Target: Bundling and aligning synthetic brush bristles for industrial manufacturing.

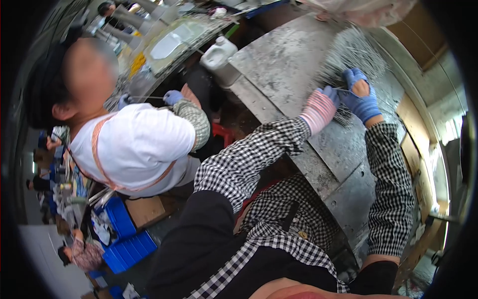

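Observation:
A heap of thin grey metal wires (354,52) lies at the far end of a worn metal tabletop (279,62). My left hand (319,108), in a pink-and-white striped glove with blue fingertips, is closed at the near side of the heap. Just to its right, my right hand (361,94) wears a blue glove with bare skin showing at the back, its fingers curled. The fingertips of both hands nearly meet around thin wire that is hard to make out. More short wires (343,117) show below and between the hands.
To the left, a co-worker in a white top (134,144) holds a thin strand between blue-gloved hands. A white plastic jug (219,61) stands beside the tabletop's left edge. Blue bins (128,251) are at lower left, and a plastic bag (368,11) is at the far end.

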The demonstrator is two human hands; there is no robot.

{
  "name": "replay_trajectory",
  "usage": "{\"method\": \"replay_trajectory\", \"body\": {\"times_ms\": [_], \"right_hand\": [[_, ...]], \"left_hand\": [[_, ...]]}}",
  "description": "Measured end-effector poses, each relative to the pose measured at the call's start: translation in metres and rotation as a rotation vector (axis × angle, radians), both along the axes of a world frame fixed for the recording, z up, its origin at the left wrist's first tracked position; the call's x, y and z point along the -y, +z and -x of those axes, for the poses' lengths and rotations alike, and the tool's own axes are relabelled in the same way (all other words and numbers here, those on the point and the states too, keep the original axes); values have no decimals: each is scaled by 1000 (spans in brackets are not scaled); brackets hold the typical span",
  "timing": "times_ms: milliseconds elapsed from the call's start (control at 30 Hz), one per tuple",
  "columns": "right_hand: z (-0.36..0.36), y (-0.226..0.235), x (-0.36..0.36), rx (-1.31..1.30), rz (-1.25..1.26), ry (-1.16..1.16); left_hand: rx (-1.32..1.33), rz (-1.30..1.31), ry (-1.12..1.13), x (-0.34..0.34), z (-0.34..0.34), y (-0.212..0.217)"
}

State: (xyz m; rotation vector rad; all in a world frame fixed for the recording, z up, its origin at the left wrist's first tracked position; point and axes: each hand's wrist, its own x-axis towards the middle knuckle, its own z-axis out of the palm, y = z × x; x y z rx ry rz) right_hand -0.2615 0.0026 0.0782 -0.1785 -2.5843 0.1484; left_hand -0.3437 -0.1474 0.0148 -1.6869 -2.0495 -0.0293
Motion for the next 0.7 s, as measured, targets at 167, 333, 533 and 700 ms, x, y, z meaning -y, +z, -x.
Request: {"method": "replay_trajectory", "body": {"times_ms": [167,333,533,700], "right_hand": [[30,1,-3,168,-187,23],[29,-54,-137,130,-399,40],[83,-61,-160,216,-359,120],[12,-33,-109,267,-143,41]], "left_hand": [[483,-327,34,-14,13,-28],[86,-164,-16,-27,-9,-24],[18,-424,114,-26,3,-70],[104,-155,95,-25,-23,-58]]}}
